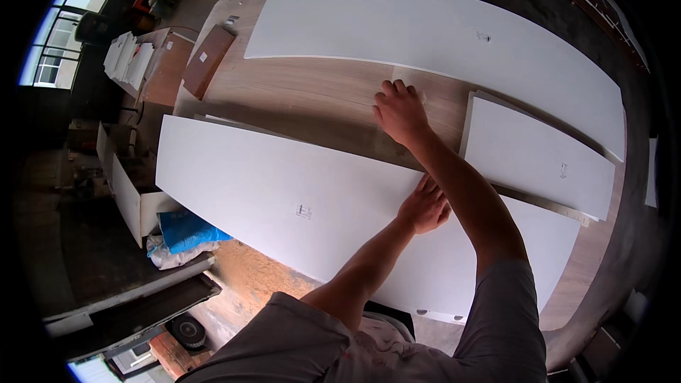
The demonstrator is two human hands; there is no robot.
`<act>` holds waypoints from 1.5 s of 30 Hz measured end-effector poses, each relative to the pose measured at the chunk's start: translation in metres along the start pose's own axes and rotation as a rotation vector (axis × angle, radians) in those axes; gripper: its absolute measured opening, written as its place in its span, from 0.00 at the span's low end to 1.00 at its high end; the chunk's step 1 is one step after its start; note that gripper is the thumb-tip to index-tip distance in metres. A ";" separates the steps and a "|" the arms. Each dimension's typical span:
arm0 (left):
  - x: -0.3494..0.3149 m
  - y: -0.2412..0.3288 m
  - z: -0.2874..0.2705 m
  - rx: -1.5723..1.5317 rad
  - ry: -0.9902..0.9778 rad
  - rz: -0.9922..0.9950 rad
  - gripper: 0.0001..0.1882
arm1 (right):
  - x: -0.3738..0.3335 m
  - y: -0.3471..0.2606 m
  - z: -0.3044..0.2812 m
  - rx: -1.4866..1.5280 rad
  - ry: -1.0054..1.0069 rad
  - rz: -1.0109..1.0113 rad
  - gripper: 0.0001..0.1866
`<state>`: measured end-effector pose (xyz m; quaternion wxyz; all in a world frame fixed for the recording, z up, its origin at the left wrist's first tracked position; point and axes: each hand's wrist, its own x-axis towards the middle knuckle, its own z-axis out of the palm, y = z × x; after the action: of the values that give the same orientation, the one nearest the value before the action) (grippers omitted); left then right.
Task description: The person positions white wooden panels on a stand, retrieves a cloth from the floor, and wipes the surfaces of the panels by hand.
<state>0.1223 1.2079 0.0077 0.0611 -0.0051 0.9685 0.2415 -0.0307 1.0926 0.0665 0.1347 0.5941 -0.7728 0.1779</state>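
My left hand point(424, 207) rests on the near white panel point(248, 177), close to its far long edge. Its fingers lie along the surface, partly behind my right forearm. Beyond that edge, my right hand point(401, 112) is over the wood-grained tabletop point(312, 96), its fingers curled in. Whether anything small is between them is hidden. A pale, see-through patch shows on the tabletop beside the right fingertips. To the right lies a shorter white panel point(535, 149), seemingly stacked on another. Along the far side stretches a long white panel point(397, 25).
A brown board point(208, 61) and a small metal piece point(232, 20) sit at the table's far left. Past the table's left end are stacked white pieces point(129, 62), a blue bag point(190, 231) and upright boards point(126, 195). A strip point(543, 202) runs along the shorter panel's near edge.
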 end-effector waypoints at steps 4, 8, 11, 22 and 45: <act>-0.010 -0.006 -0.017 0.023 0.086 0.010 0.34 | 0.014 -0.008 0.007 -0.112 -0.212 -0.007 0.12; -0.007 -0.003 -0.018 0.017 0.153 0.055 0.35 | 0.025 0.032 0.012 -0.147 -0.171 -0.103 0.10; 0.000 0.002 -0.012 0.058 0.142 0.053 0.35 | 0.029 0.058 -0.006 -0.138 -0.035 -0.129 0.11; 0.004 -0.005 -0.008 0.074 0.148 0.029 0.34 | 0.063 0.084 -0.058 -0.168 0.083 -0.103 0.09; -0.003 -0.007 -0.004 0.111 0.081 -0.022 0.37 | 0.033 0.075 -0.006 -0.154 -0.189 -0.024 0.09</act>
<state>0.1253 1.2003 0.0083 0.0248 -0.0220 0.9819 0.1862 -0.1118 1.0839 0.0776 0.1085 0.6053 -0.7864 0.0595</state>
